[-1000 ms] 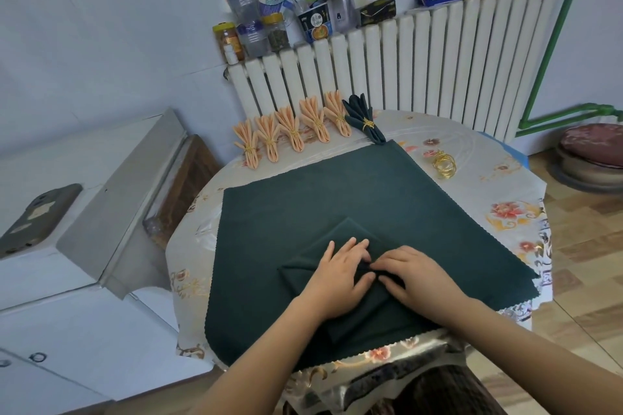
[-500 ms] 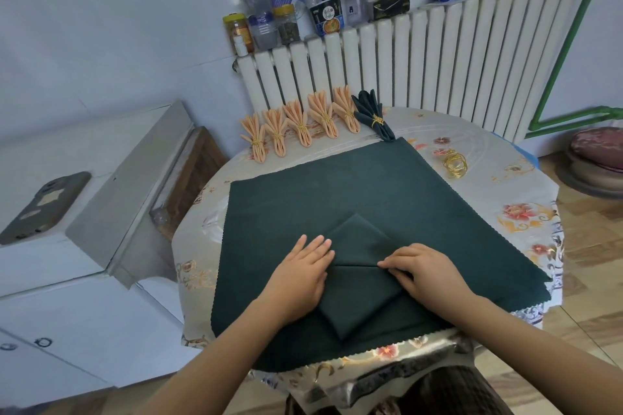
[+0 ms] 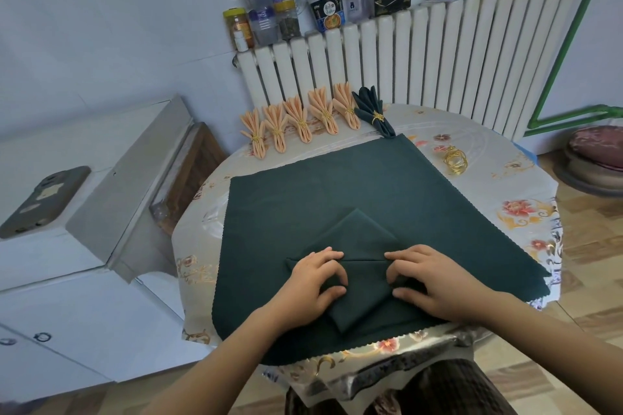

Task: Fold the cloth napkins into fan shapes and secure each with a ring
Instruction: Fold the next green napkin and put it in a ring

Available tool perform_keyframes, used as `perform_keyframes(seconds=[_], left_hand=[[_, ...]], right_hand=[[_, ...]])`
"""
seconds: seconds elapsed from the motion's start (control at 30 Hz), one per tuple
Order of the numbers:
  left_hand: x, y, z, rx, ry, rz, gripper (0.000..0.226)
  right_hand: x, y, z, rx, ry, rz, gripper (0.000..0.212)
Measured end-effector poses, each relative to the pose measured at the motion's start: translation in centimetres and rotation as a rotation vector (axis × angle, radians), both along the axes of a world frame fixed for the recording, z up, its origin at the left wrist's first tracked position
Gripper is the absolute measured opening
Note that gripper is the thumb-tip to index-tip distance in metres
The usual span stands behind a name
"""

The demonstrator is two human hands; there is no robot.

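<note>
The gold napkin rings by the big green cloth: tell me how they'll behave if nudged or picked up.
The gold napkin rings look like thin open wire loops, so probably light and easily slid across the glossy tablecloth. They lie piled loosely, so lifting one may snag another. Set on edge, they would likely roll.

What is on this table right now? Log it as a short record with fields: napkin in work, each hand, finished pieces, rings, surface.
napkin in work: dark green folded napkin, lying on a larger green cloth
left hand: left hand pinches the napkin's left side
right hand: right hand pinches its right side
finished pieces: five peach fans and one green fan in a row at the far edge, each ringed
rings: loose gold rings beside the cloth's far right corner
surface: round table with a floral cover
</note>
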State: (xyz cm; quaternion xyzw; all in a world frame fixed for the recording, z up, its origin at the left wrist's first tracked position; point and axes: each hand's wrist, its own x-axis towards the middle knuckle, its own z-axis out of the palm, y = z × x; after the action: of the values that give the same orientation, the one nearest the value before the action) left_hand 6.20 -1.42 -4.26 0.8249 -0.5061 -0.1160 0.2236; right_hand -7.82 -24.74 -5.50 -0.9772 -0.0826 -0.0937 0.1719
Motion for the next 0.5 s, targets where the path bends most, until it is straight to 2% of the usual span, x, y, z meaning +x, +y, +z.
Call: perform_keyframes(seconds=[0.07, 0.13, 0.27, 0.4, 0.43, 0.5], left_hand=[[0.3, 0.1, 0.2, -0.003, 0.066, -0.006, 0.005], [0.5, 0.2, 0.9, 0.024, 0.169, -0.02, 0.005], [1.4, 0.3, 3.3, 0.219, 0.366, -0.115, 0.026], [1.6, 0.2, 4.3, 0.433, 0.302, -0.17, 0.051], [1.3, -0.1, 4.0, 0.435, 0.247, -0.155, 0.052], [0.4, -0.4, 2.9, 0.299, 0.187, -0.052, 0.041]], right_hand=[[-0.2, -0.1, 0.1, -0.019, 0.034, 0.032, 0.029], [-0.1, 0.2, 0.0, -0.027, -0.023, 0.006, 0.021], [0.4, 0.9, -0.2, -0.087, -0.194, -0.044, 0.02], [1.4, 1.5, -0.1, -0.127, -0.146, -0.156, 0.032], [1.5, 1.5, 0.0, -0.125, -0.118, -0.187, 0.031], [1.7, 1.8, -0.1, -0.111, -0.104, -0.222, 0.027]])
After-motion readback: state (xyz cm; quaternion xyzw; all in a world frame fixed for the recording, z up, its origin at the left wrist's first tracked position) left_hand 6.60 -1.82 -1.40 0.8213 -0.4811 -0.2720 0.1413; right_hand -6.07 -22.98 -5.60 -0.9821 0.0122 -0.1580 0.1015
